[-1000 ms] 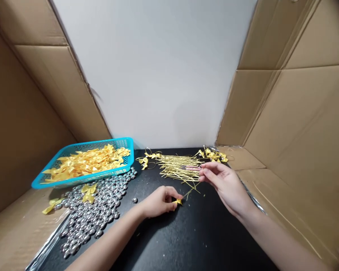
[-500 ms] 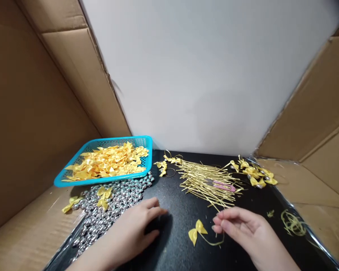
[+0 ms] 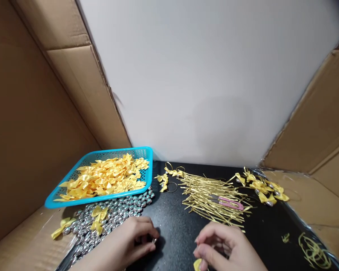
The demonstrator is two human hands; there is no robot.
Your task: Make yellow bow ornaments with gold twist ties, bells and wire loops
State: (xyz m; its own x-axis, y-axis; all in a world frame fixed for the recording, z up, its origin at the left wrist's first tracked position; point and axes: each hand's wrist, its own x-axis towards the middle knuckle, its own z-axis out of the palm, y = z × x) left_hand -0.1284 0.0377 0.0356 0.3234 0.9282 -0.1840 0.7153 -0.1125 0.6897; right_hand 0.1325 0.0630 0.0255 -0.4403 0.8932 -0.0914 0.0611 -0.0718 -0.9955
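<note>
Thumb and forefinger of the left hand [image 3: 131, 246], low and left of centre in the frame, are closed on what we take to be a single silver bead [image 3: 154, 241], at the near edge of the bead pile [image 3: 107, 222]. The right hand [image 3: 227, 250], low and right of centre, is loosely curled with its fingertips bent inward. Just below them a yellow bow [image 3: 198, 265] lies on the black mat [image 3: 175, 222]. The bottom edge cuts it off, so we cannot tell its long axis or whether the fingers grip it. Bead and bow sit between the two hands, the bow nearer the right. Behind them, gold ties [image 3: 209, 194] under a pink clip [image 3: 232, 203] run left to right.
</note>
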